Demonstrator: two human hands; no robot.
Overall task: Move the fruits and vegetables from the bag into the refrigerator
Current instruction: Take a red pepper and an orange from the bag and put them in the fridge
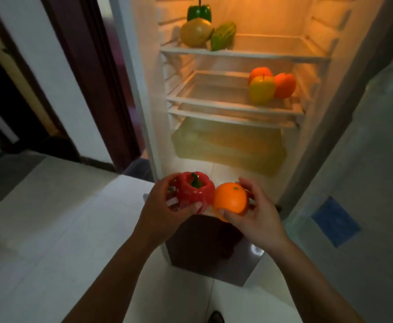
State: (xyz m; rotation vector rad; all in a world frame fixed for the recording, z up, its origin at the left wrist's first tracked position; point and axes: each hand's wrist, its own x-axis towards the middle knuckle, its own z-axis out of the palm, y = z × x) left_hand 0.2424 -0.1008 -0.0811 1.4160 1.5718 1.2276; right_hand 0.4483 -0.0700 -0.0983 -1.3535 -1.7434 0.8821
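Note:
My left hand (160,210) grips a red bell pepper (194,188) with a green stem. Right beside it, my right hand (256,213) holds an orange (230,198); the two items touch, in front of the open refrigerator (237,52). On its top shelf lie a green pepper (199,11), a yellow round fruit (195,31) and a leafy green vegetable (223,36). The middle shelf (214,99) carries two orange fruits (284,85) and a yellow-green apple (262,89) at its right. A dark bag (204,241) sits on the floor below my hands.
The refrigerator door (353,206) stands open at the right, with a blue sticker on it. A translucent drawer (228,145) fills the bottom of the compartment. A dark door frame (86,78) and white wall are at the left, over pale floor tiles (51,229).

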